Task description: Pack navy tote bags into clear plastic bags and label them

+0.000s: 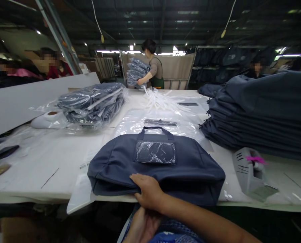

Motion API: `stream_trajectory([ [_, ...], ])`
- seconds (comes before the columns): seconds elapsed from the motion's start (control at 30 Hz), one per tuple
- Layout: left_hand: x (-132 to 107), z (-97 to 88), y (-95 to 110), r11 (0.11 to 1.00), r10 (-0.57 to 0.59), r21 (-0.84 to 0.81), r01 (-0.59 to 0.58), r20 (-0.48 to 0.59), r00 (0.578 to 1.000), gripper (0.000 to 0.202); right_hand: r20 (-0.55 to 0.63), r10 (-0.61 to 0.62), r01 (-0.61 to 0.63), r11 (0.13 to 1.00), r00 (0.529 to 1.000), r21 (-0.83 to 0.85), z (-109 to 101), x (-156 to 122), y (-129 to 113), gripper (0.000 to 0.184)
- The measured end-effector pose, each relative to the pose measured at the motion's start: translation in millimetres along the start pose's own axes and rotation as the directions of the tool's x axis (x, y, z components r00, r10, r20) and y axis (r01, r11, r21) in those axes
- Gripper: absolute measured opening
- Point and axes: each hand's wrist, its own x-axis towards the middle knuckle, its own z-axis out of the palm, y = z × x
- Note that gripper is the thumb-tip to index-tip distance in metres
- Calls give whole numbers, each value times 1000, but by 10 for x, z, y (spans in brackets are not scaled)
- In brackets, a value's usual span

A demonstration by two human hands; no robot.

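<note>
A dark blue bag (pixel 185 158) lies on the table at its front edge, with a short carry handle (pixel 156 128) at the far side and a film-covered rectangular patch (pixel 155 152) on top. My right hand (pixel 150 190) is closed at the bag's near edge, fingers over the fabric and thumb below. Just beneath it is my left hand (pixel 145 224), close to my body and below the table edge. Its fingertips are hidden behind the right hand, so what it holds, if anything, does not show.
Stacked dark bags (pixel 261 114) rise at the right, near a grey dispenser (pixel 248 175) with a pink piece. Plastic-wrapped bags (pixel 92 101) are piled at the left. Clear bags (pixel 130 123) and white strips (pixel 160 99) lie beyond. A co-worker (pixel 154 67) holds wrapped bags across the table.
</note>
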Motion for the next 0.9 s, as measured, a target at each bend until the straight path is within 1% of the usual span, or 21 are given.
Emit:
stream_trajectory([
  [0.03,-123,-89,77,991,-84,110,74,84,993,49,41,-2,1,1000,999,13,-44,-24,-24,70],
  [0.07,-251,-161,208,962,-164,243,123,160,973,52,90,-6,4,1000,996,25,-111,-41,-56,70],
  [0.1,-372,-207,391,909,-214,401,115,212,954,55,147,-20,15,999,989,34,-202,-45,-94,70],
  [0.13,-474,-225,614,830,-202,556,49,218,955,57,213,-44,37,999,976,36,-315,-35,-135,69],
  [0.17,-545,-216,861,746,-181,665,-32,249,951,57,290,-73,67,997,954,33,-450,-9,-173,66],
  [0.2,-573,-189,1108,668,-106,735,-114,245,964,56,366,-101,100,995,925,23,-601,33,-202,62],
  [0.23,-554,-154,1331,572,38,793,-212,232,972,54,439,-131,138,990,889,16,-761,86,-216,56],
  [0.27,-487,-123,1509,442,191,845,-302,241,952,50,503,-161,178,984,849,15,-921,145,-209,48],
  [0.3,-381,-105,1626,296,329,884,-362,262,907,46,544,-180,207,978,820,11,-1069,199,-177,38],
  [0.33,-248,-109,1674,143,426,908,-393,302,853,43,548,-185,224,975,816,-4,-1195,237,-115,31],
  [0.37,-105,-136,1653,0,471,916,-401,353,808,42,515,-186,236,971,837,-33,-1291,247,-25,29],
  [0.4,31,-183,1572,-124,471,910,-395,404,784,44,449,-181,241,967,875,-80,-1350,221,89,30],
  [0.43,146,-246,1447,-227,442,895,-385,447,778,47,363,-169,231,963,916,-137,-1371,156,218,32],
  [0.47,230,-317,1295,-313,404,872,-377,481,778,51,267,-155,211,958,951,-194,-1356,52,352,38],
  [0.5,281,-388,1135,-387,372,844,-370,511,775,55,193,-150,195,951,970,-241,-1313,-80,480,46],
  [0.53,302,-453,985,-451,352,815,-364,537,767,58,166,-149,189,948,975,-257,-1250,-226,591,52],
  [0.57,300,-508,856,-504,341,786,-358,561,754,61,159,-146,184,950,976,-252,-1180,-371,679,51],
  [0.63,263,-582,686,-587,333,734,-342,604,724,65,160,-124,161,957,979,-241,-1056,-602,775,51],
  [0.7,237,-622,638,-644,338,692,-326,639,691,66,156,-111,144,965,981,-220,-996,-714,787,51],
  [0.77,251,-663,675,-682,328,650,-336,682,653,68,154,-121,149,970,981,-190,-999,-728,767,52],
  [0.9,360,-829,810,-724,265,535,-435,798,541,70,147,-162,184,971,976,-151,-1026,-678,804,59],
])
